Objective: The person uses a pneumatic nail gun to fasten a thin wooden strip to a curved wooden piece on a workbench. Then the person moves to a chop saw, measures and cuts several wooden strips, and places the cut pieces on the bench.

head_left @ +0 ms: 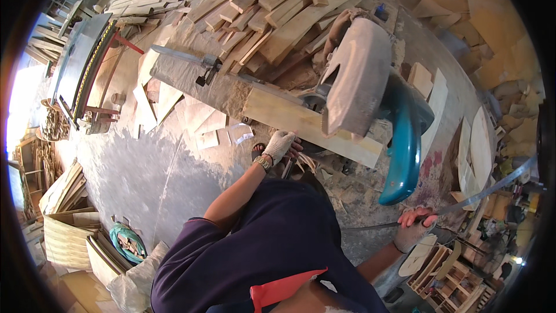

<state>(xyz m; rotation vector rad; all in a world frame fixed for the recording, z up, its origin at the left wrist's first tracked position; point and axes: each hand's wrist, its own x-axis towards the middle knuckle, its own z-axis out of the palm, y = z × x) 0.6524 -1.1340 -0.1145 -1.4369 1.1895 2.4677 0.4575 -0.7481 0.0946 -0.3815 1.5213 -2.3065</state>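
Evidently the work stood at an early or middle stage, as far as the view allowed. A pale board [278, 110] lay slantwise beneath the blue saw [403, 159], its left stretch bare and its right end showing on the near side of the saw's grey guard [360, 75]. No cut could be seen along the visible part of that board (the guard hid the middle of it, along with any blade), so on this evidence the piece seemed not yet divided.

The left hand [281, 146], gloved and with a watch at its wrist, was just beside the board's near edge, fingers bent to the right; whether they gripped anything could not be told. The right hand [414, 232] was to the right and nearer, below the saw's handle and apart from it, fingers curled by a long thin strip [498, 190]; whether it held the strip or merely rested there was unclear.

On the far side, a large heap of wooden pieces [278, 14] suggested plenty of stock left. To the left, flat scraps [207, 139] lay on the floor [130, 165], and curved panels [479, 145] on the right looked already shaped.
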